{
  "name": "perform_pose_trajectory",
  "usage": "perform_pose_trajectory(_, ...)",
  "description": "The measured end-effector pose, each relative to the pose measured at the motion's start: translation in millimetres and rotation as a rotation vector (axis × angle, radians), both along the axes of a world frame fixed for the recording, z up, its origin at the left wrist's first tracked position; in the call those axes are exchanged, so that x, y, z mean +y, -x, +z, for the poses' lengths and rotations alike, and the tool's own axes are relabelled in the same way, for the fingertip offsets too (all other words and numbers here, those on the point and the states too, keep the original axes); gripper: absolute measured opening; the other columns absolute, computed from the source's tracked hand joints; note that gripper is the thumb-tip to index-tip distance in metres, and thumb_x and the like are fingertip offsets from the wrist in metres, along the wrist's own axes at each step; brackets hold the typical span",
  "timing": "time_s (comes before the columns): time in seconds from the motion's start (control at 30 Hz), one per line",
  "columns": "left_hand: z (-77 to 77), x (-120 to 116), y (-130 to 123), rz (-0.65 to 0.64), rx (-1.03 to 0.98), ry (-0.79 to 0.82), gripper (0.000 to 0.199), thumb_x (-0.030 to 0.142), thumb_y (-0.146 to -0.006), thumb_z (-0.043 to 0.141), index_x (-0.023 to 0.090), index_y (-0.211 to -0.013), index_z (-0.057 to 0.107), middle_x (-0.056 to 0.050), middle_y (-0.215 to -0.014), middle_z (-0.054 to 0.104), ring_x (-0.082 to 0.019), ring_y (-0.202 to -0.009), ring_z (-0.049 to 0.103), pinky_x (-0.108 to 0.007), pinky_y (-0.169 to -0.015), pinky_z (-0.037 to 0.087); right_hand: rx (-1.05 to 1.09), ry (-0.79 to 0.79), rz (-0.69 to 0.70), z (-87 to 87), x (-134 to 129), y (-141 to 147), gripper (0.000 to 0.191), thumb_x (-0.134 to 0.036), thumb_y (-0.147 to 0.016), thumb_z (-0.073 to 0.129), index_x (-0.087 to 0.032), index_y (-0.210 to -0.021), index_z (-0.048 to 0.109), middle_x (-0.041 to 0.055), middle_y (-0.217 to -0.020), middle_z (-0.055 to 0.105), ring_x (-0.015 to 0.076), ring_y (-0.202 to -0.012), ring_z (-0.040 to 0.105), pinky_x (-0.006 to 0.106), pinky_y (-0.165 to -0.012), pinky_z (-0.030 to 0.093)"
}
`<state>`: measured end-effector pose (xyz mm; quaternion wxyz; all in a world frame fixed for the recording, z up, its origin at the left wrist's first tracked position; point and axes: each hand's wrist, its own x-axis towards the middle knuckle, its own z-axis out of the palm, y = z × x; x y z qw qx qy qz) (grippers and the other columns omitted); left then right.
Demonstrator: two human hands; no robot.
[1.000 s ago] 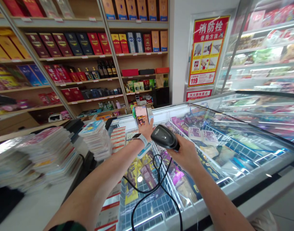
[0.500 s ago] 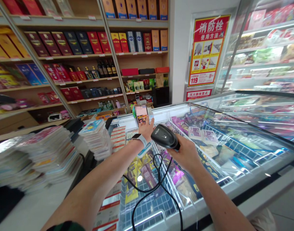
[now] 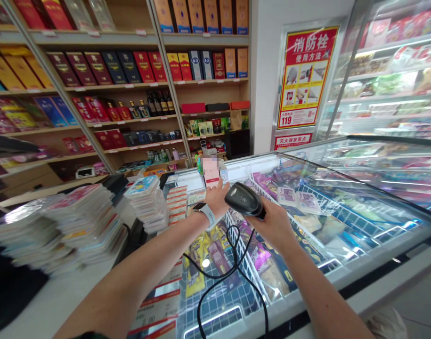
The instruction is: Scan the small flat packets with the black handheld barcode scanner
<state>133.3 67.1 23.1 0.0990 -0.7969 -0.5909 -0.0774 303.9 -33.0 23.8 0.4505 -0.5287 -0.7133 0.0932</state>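
My right hand [image 3: 277,223] grips a black handheld barcode scanner [image 3: 245,200] by its handle, its head pointing left. The scanner's black cord [image 3: 215,280] loops down over the freezer. My left hand [image 3: 217,200], with a light-strapped watch [image 3: 204,210] on its wrist, reaches forward with fingers extended to the lower part of a phone [image 3: 211,175]. The phone shows a pinkish screen with a red bar near its bottom and is propped at the freezer's far end. Whether a fingertip presses the glass I cannot tell.
Beneath my arms is a glass-topped chest freezer [image 3: 328,273] holding wire baskets and packaged food. Stacks of plastic-sleeved cards [image 3: 148,202] stand on the counter [image 3: 74,301] at left. Price tags [image 3: 158,306] line the freezer's left edge. Shelves of boxes [image 3: 144,66] rise behind.
The phone screen has gone from a colourful picture to a plain pinkish page with a red bar. My left fingers have drawn slightly down the phone. The scanner stays in my right hand.
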Motion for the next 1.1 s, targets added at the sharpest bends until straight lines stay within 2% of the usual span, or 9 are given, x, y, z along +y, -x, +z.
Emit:
perform_pose_trajectory(0.13, -10.8, -21, 15, -0.040, -0.019, -0.041, 0.046, 0.040, -0.093, 0.040, 0.024, -0.137, 0.043, -0.014, -0.142, 0.044, -0.028, -0.108, 0.059, -0.043, -0.092, 0.042, 0.008, -0.007, 0.007, -0.2, 0, 0, 0.023, -0.028, -0.076, 0.062, -0.021, -0.097, 0.065, 0.0041, -0.085, 0.070, 0.0212, -0.079, 0.065, 0.029, -0.071, 0.045)
perform_pose_trajectory(0.27, -22.9, -43, 37, -0.111, -0.049, -0.005, 0.050, 0.049, -0.095, 0.036, 0.022, -0.136, 0.043, -0.015, -0.143, 0.044, -0.029, -0.117, 0.055, -0.044, -0.096, 0.043, -0.014, -0.018, 0.008, 0.9, -1, -1, 0.021, -0.029, -0.077, 0.060, -0.020, -0.095, 0.064, 0.0045, -0.085, 0.070, 0.0214, -0.079, 0.065, 0.029, -0.070, 0.044)
perform_pose_trajectory(0.5, -30.7, -78, 68, -0.155, -0.086, 0.020, 0.051, 0.044, -0.092, 0.045, 0.021, -0.137, 0.044, -0.015, -0.145, 0.044, -0.029, -0.129, 0.048, -0.044, -0.103, 0.043, -0.048, -0.031, -0.014, 1.5, -1, -1, 0.013, -0.029, -0.074, 0.059, -0.021, -0.085, 0.062, 0.0028, -0.075, 0.066, 0.0202, -0.072, 0.063, 0.028, -0.067, 0.043)
perform_pose_trajectory(0.63, -32.7, -85, 81, -0.160, -0.110, 0.023, 0.051, 0.037, -0.091, 0.047, 0.017, -0.138, 0.044, -0.017, -0.146, 0.042, -0.030, -0.129, 0.049, -0.043, -0.104, 0.044, -0.054, -0.024, -0.015, 0.1, 0, -1, 0.021, -0.029, -0.074, 0.058, -0.020, -0.092, 0.063, 0.0041, -0.079, 0.068, 0.0218, -0.075, 0.064, 0.029, -0.068, 0.043)
perform_pose_trajectory(0.77, -35.3, -85, 89, -0.192, -0.159, 0.014, 0.047, 0.031, -0.089, 0.049, 0.017, -0.135, 0.049, -0.015, -0.137, 0.052, -0.028, -0.124, 0.054, -0.042, -0.105, 0.044, -0.051, -0.020, -0.001, -1.6, 0, -1, 0.024, -0.030, -0.075, 0.058, -0.019, -0.095, 0.065, 0.0039, -0.080, 0.068, 0.0215, -0.076, 0.064, 0.028, -0.068, 0.044)
perform_pose_trajectory(1.1, -31.6, -100, 98, -0.228, -0.237, 0.045, 0.043, 0.031, -0.088, 0.051, 0.019, -0.129, 0.055, -0.014, -0.133, 0.057, -0.027, -0.123, 0.054, -0.043, -0.105, 0.044, -0.062, -0.035, 0.002, -1.6, -1, 0, 0.026, -0.029, -0.076, 0.059, -0.021, -0.100, 0.065, 0.0043, -0.082, 0.070, 0.0220, -0.078, 0.065, 0.029, -0.070, 0.045)
